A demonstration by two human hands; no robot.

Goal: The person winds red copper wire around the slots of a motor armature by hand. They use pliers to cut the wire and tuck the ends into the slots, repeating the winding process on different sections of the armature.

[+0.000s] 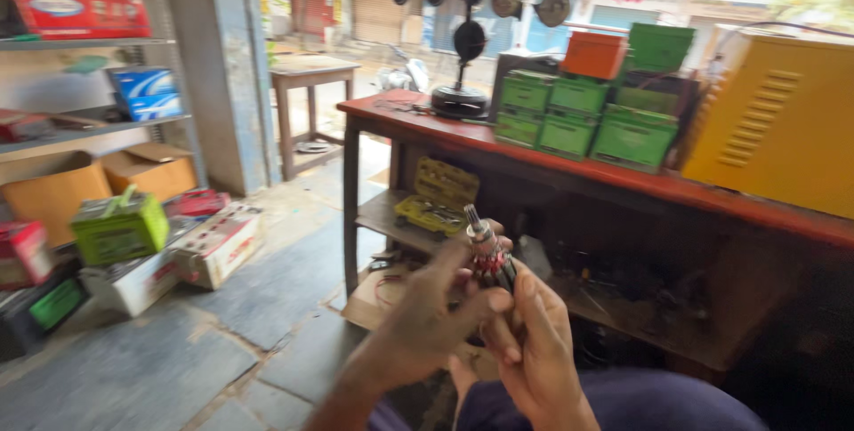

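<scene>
Both of my hands hold a small motor armature (487,255) upright in front of me, low in the middle of the head view. It has a metal shaft on top, red windings and a dark lower core. My left hand (434,306) wraps it from the left with fingers curled around the core. From below and the right, my right hand (534,351) grips it. The lower part of the armature is hidden by my fingers.
A red-topped wooden counter (569,169) carries several green boxes (578,120), an orange box (594,54), a yellow metal cabinet (783,120) and a black display stand (463,97). An open yellow tool case (436,200) sits on its shelf. Shelves and boxes (120,226) line the left.
</scene>
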